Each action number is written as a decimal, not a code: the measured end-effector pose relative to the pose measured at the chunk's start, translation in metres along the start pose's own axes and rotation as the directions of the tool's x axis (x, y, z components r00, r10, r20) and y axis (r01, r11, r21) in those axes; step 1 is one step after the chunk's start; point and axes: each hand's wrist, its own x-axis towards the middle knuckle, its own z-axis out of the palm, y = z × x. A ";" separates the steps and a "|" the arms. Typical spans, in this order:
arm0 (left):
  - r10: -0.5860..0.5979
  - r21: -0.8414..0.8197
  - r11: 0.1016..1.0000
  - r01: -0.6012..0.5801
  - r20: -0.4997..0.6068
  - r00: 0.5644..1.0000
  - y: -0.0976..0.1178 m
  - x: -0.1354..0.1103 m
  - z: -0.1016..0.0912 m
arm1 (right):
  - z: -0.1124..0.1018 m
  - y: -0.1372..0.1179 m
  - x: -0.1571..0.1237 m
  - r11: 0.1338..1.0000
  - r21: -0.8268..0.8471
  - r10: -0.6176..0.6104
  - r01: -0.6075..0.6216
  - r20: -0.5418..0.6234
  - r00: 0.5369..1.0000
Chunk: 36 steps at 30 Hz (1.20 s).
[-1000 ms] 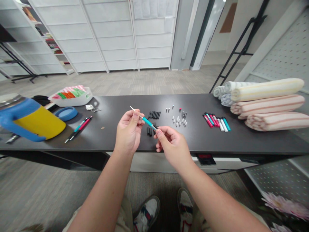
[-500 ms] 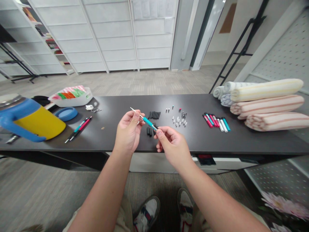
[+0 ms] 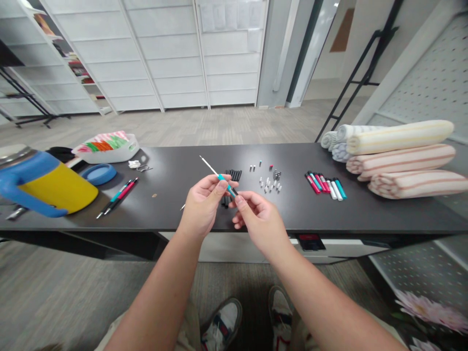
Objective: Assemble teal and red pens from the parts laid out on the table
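A pen's teal barrel [image 3: 229,189] slants between my hands above the table, with a long thin white refill [image 3: 209,165] sticking out of its upper left end. My left hand [image 3: 203,207] is closed, pinching the barrel between thumb and fingers. At the pen's dark lower end, my right hand [image 3: 261,212] pinches with thumb and forefinger. Behind the hands lie short black tubes [image 3: 236,174], partly covered by my left fingers. A thin metallic tip [image 3: 182,207] shows beside my left hand; I cannot tell whether it is held.
Small white pieces [image 3: 268,185] and metal bits [image 3: 277,174] lie right of my hands, then a row of coloured barrels [image 3: 329,186]. Rolled towels [image 3: 405,158] are stacked far right. Two pens [image 3: 117,197], a blue-yellow jug [image 3: 66,183] and a white basket [image 3: 109,155] stand left.
My left hand has slid down and right along the pen, closer to my right hand. More of the white refill now shows beyond the barrel.
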 end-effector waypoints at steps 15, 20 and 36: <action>0.137 0.267 0.958 -0.103 -0.112 0.984 0.025 0.012 -0.037 | -0.050 -0.034 0.033 0.120 -0.933 -0.524 0.339 0.230 0.820; 0.151 0.332 0.938 -0.099 -0.132 0.980 0.031 0.016 -0.050 | -0.049 -0.049 0.068 -0.065 -0.920 -0.211 0.388 0.392 0.895; 0.127 0.327 0.943 -0.059 -0.192 0.973 0.043 0.016 -0.068 | -0.003 -0.070 0.122 -0.054 -0.879 0.357 0.474 0.426 0.831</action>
